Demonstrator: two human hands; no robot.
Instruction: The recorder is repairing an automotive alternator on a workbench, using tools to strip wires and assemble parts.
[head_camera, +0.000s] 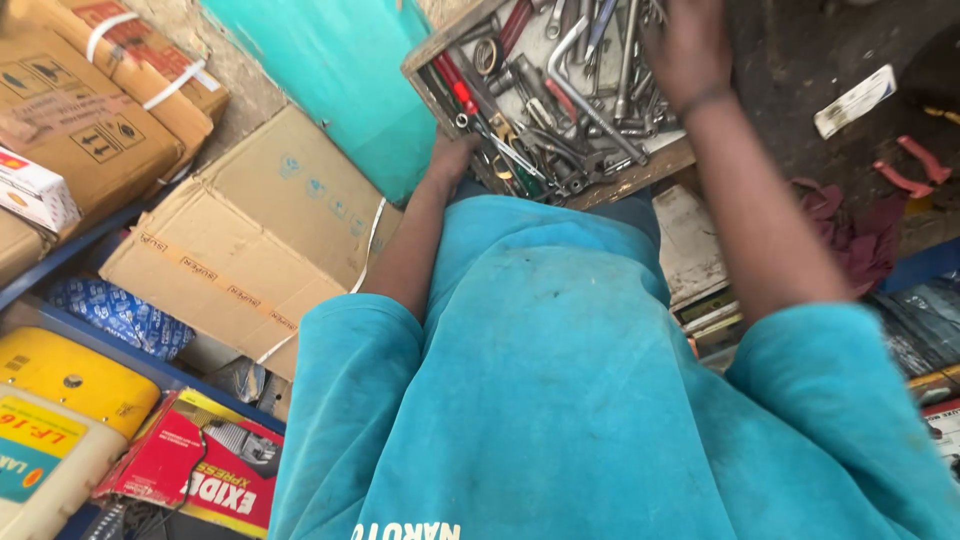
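A wooden tool tray is held up in front of my teal shirt. It holds several wrenches, sockets and a red-handled screwdriver. A long bent metal wrench lies across the middle. My left hand grips the tray's near left edge from below. My right hand reaches down among the wrenches at the tray's far right. Its fingers are buried in the tools and blurred, so what they hold is hidden.
Cardboard boxes are stacked to the left beside a teal panel. A yellow battery case and a red carton lie at lower left. On the right are a maroon cloth, red pliers and a white card.
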